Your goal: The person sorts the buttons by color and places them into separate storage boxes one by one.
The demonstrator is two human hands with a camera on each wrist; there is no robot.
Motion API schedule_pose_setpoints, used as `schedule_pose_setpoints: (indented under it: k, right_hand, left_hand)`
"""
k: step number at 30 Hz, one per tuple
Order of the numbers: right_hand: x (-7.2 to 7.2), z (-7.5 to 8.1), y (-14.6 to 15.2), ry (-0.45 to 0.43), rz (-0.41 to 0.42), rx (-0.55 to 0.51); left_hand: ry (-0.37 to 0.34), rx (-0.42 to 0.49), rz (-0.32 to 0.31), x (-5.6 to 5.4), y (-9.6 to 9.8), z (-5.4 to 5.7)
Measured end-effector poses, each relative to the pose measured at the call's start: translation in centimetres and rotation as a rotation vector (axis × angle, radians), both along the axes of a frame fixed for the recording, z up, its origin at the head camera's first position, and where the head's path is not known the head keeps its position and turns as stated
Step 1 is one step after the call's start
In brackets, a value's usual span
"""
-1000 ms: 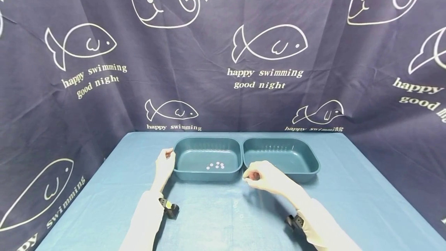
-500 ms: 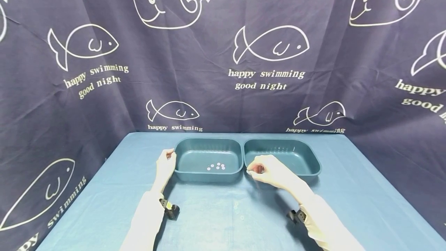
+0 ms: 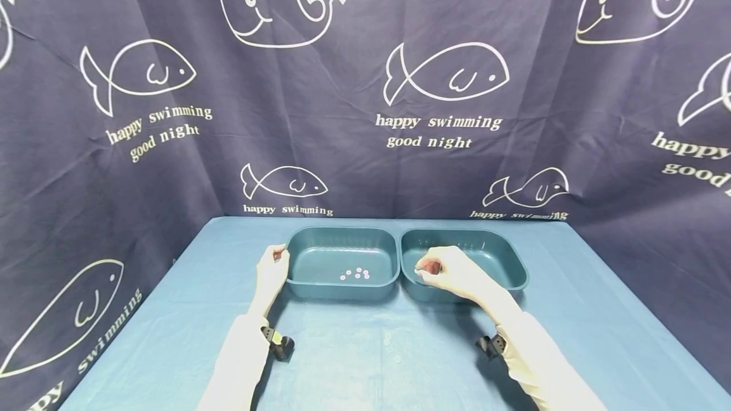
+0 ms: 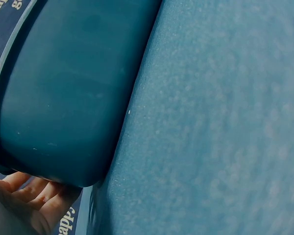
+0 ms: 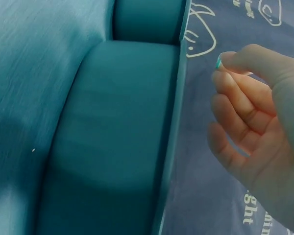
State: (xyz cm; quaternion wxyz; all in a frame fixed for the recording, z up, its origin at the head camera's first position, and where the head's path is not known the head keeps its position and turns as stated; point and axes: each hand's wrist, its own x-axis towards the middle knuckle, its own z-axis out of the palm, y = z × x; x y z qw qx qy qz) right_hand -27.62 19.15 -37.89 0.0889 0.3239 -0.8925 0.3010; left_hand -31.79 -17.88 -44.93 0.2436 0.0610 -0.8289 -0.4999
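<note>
My left hand point(image 3: 273, 268) holds the left end of the left teal plastic bin point(image 3: 337, 291); its fingers point(image 4: 39, 192) lie against the bin's end wall in the left wrist view. Inside that bin lie several small round pinkish-white pieces point(image 3: 358, 270), like buttons or beads. My right hand point(image 3: 448, 268) is above the near left part of the right teal bin point(image 3: 508, 274). Its thumb and index finger pinch a tiny thin pale-teal piece point(image 5: 218, 62), seen edge-on, perhaps a small disc. The floor of the right bin is partly hidden behind this hand.
Several faint, pale small discs point(image 3: 388, 338) lie on the blue tablecloth point(image 3: 342, 373) in front of the bins. Both bins stand side by side near the table's back edge. A dark blue curtain point(image 3: 354, 113) with fish drawings hangs behind.
My right hand has moved right and away from me, from in front of the gap between the bins to over the right bin. My left hand stays at the left bin.
</note>
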Motion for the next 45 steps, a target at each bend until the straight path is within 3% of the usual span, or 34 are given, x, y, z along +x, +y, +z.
schedule_pose_setpoints:
  k: [8, 23, 45]
  right_hand:
    - [-0.7, -0.6, 0.9, -0.022, -0.049, -0.02]
    - [-1.6, -1.3, 2.6, 0.047, -0.116, -0.012]
    - [-2.9, -2.5, 4.7, -0.043, -0.256, 0.1]
  left_hand:
    - [0.005, -0.008, 0.004, 0.1, 0.1, 0.0]
    - [0.001, -0.004, -0.004, 0.2, 0.1, -0.1]
    - [-0.029, -0.006, -0.006, -0.1, -0.1, -0.2]
